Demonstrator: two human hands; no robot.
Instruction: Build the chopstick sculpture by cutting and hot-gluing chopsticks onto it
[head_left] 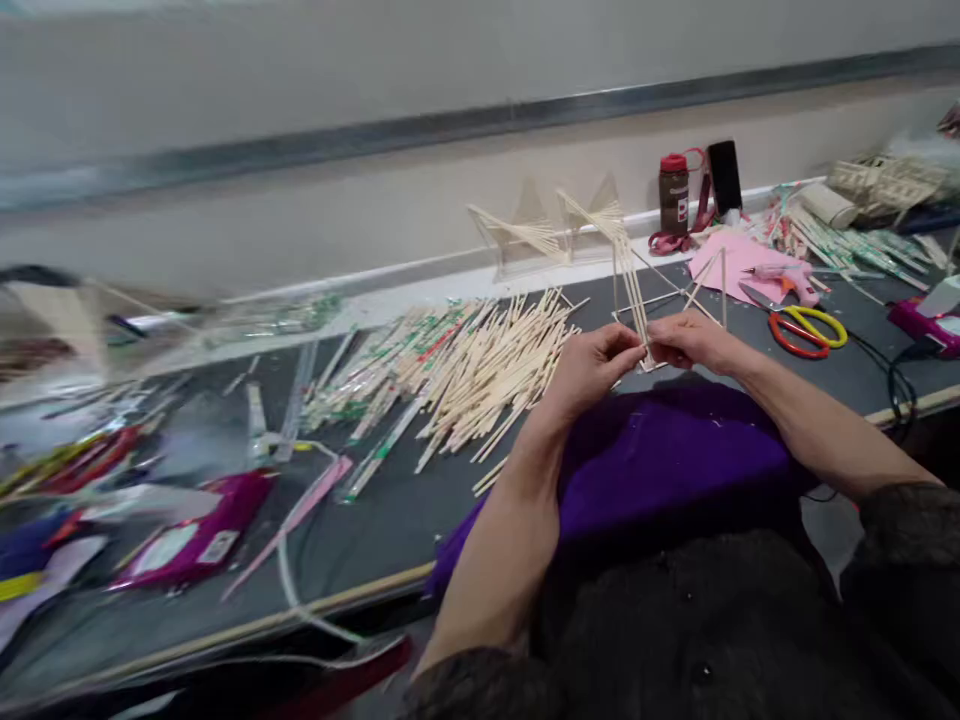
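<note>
My left hand (596,365) and my right hand (696,342) meet over the front edge of the table, fingers pinched together. Between them stands a framework of thin wooden sticks (632,285), with several sticks fanning upward and others spreading to the right. Each hand grips its lower end, the left from one side and the right from the other. The exact joint under the fingertips is hidden. A purple cloth (667,450) lies below both hands. Left of my left hand is a big loose pile of wooden sticks (495,370).
Orange-and-yellow scissors (806,330) and a pink glue gun (799,280) lie right, near pink paper (724,262). Behind stand a red-capped bottle (673,200) and a dark phone (724,178). A magenta packet (202,530) and a white cable (289,580) lie left. Twisted stick pieces (525,235) stand by the wall.
</note>
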